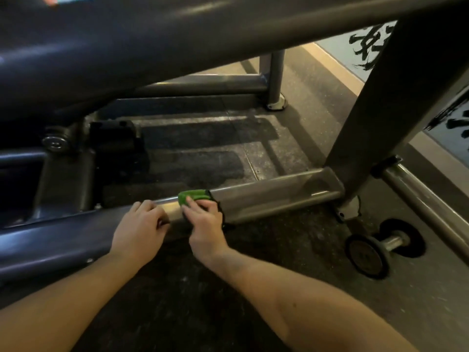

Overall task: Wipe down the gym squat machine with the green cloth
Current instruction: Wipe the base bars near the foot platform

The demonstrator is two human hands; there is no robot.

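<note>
The squat machine [177, 34] fills the top and left of the view, with a thick dark beam slanting across. Under the beam, on the left, sits a round silver bolt [54, 142]. A long low bar [274, 196] of the machine runs just above the floor [228, 301], from the left side over to the right.

The left hand [138, 229] rests on top of this low bar. Its fingers are bent over the bar, but I cannot tell if its grip is tight on the bar or just lying there.

Just beside it, to the right, is the green cloth [194, 195]. The cloth is draped over the top of the low bar. The right hand [205, 224] has its grip clamped on the cloth, with its fingers curled on it, and it presses the cloth against the bar.

Further right, the low bar joins a tall grey post [393, 97] that leans up to the beam. A small dumbbell [380, 247] lies on the floor near the foot of the post. At the far right edge of the floor is a pale wall [340, 44] with black painted marks.
</note>
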